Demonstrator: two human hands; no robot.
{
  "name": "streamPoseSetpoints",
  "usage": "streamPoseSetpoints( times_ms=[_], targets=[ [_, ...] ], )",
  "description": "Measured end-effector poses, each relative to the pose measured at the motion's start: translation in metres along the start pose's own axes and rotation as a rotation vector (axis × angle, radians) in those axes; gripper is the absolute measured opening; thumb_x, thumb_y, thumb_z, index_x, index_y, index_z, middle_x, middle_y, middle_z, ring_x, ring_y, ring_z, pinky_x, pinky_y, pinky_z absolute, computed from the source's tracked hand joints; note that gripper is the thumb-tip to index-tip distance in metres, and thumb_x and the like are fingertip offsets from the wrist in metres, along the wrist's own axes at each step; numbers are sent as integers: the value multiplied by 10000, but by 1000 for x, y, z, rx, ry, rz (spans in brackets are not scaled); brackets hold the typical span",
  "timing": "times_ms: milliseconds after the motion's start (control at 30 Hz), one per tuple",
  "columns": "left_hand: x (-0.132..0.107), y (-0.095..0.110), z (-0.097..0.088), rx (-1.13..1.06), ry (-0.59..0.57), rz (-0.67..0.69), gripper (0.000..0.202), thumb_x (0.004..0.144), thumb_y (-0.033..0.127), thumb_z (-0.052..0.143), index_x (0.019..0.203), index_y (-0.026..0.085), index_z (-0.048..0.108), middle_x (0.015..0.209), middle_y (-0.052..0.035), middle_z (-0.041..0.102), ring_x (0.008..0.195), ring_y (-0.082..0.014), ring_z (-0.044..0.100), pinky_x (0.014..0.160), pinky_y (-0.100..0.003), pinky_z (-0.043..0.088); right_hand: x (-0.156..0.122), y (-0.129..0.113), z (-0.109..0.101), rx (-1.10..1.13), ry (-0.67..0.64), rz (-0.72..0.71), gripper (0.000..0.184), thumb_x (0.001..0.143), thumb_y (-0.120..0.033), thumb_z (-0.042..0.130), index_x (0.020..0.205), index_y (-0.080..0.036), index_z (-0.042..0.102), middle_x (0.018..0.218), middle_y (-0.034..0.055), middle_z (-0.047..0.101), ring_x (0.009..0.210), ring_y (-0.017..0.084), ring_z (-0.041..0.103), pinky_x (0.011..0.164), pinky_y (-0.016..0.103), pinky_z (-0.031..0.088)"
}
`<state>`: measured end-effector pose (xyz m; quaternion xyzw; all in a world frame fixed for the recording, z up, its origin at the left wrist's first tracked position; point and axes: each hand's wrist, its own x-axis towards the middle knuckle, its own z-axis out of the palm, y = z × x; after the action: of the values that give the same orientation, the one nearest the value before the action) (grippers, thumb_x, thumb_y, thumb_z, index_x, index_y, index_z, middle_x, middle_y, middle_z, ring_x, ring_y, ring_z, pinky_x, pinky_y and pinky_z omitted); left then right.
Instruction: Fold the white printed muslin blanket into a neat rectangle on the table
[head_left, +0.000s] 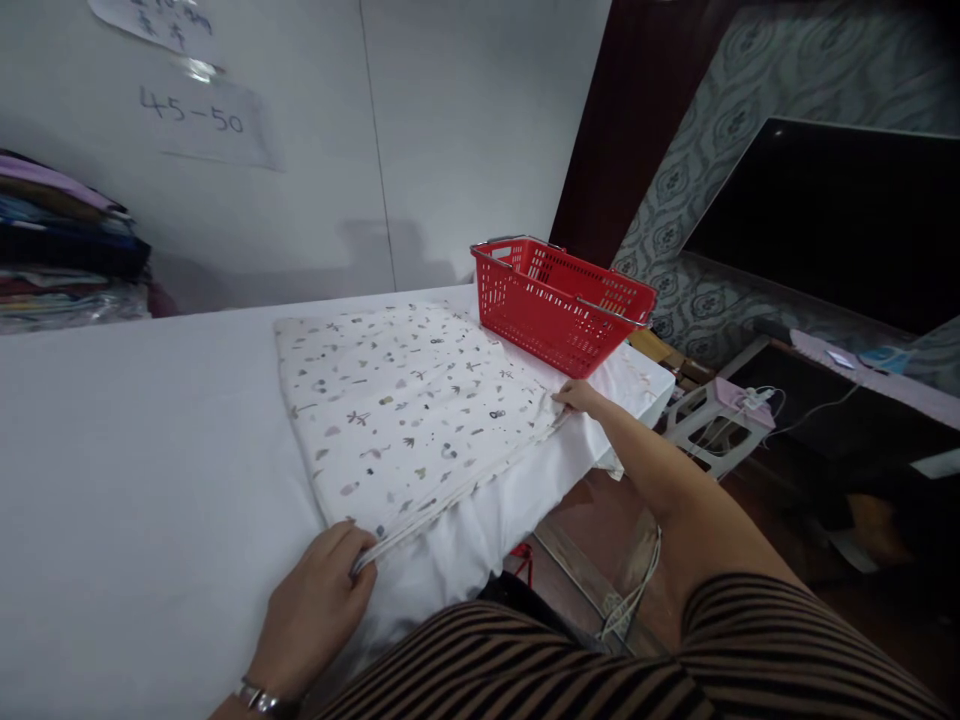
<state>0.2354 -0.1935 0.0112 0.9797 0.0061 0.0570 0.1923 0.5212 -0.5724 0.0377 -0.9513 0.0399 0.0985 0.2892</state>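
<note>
A white cloth with small printed motifs (pixel 420 400) lies spread in layers on the white-covered table (pixel 150 480). Its near left corner is pinched between the thumb and fingers of my left hand (pixel 319 600). My right hand (pixel 577 396) grips the near right corner, close to the red basket. Between the two hands the near edge runs fairly straight along the table's front, with several layers showing. Part of the cloth's far right side is hidden by the basket.
A red plastic basket (pixel 555 310) with metal handles stands on the cloth's far right. Folded clothes (pixel 67 240) are stacked at the far left. Beyond the table's right end are a stool (pixel 724 410) with cables and a large dark screen (pixel 832 220).
</note>
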Motion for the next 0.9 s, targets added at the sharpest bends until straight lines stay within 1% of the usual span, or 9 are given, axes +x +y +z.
streamPoseSetpoints(
  times_ms=[67, 167, 333, 433, 500, 600, 667, 767, 900],
  targets=[
    [0, 0, 0, -3, -8, -6, 203, 786, 250, 409, 855, 232, 599, 1004, -14, 601, 982, -166, 541, 745, -256, 445, 0, 5, 3, -53, -21, 29, 163, 779, -273, 631, 721, -124, 594, 447, -21, 532, 415, 85, 496, 455, 168, 384],
    [1, 2, -1, -5, -34, -10, 203, 792, 240, 400, 848, 235, 595, 963, -6, 599, 928, -155, 550, 711, -251, 443, 1, 7, 3, -145, -61, 61, 167, 762, -274, 645, 703, -120, 617, 443, -10, 537, 428, 104, 520, 469, 184, 398],
    [2, 3, -1, -4, -69, -6, 190, 798, 250, 398, 838, 227, 583, 921, -10, 595, 895, -158, 548, 711, -257, 436, 5, -5, 1, -307, -106, 68, 168, 692, -279, 706, 689, -119, 653, 487, 16, 572, 490, 142, 567, 497, 207, 416],
    [2, 0, 2, -9, -59, -9, 199, 798, 255, 397, 849, 226, 587, 968, -18, 597, 944, -163, 545, 734, -256, 438, 6, -14, 0, -397, -109, 49, 156, 660, -260, 723, 673, -117, 662, 528, 39, 599, 588, 180, 605, 529, 217, 426],
    [1, -3, 4, -11, -46, -4, 207, 795, 254, 399, 856, 227, 595, 996, -22, 601, 968, -164, 546, 734, -250, 440, 7, -20, -1, -445, -89, 24, 148, 638, -246, 736, 691, -124, 670, 590, 53, 627, 699, 204, 624, 566, 212, 432],
    [1, -3, 4, -8, -42, 7, 215, 790, 253, 399, 850, 222, 603, 991, -29, 608, 953, -166, 554, 729, -249, 443, 10, -27, -3, -484, -50, -9, 174, 621, -237, 741, 750, -139, 679, 731, 67, 663, 860, 227, 613, 615, 201, 435],
    [2, -3, 3, -6, -49, 6, 222, 792, 254, 392, 847, 221, 605, 973, -30, 610, 930, -165, 559, 730, -253, 443, 12, -30, -5, -487, -39, -11, 189, 621, -237, 739, 768, -135, 678, 774, 78, 665, 894, 238, 605, 618, 203, 438],
    [2, -1, 1, -14, -52, -3, 226, 791, 259, 393, 847, 225, 610, 965, -26, 611, 923, -162, 561, 718, -249, 443, 11, -33, -7, -454, -61, 23, 196, 629, -237, 739, 762, -110, 669, 702, 85, 647, 779, 233, 626, 566, 215, 443],
    [1, -2, 1, -25, -50, -7, 223, 790, 265, 401, 851, 228, 612, 962, -22, 611, 919, -161, 563, 699, -243, 446, 6, -30, -6, -350, -106, 97, 243, 662, -272, 731, 800, -90, 647, 597, 56, 602, 571, 189, 602, 477, 235, 450]
  ],
)
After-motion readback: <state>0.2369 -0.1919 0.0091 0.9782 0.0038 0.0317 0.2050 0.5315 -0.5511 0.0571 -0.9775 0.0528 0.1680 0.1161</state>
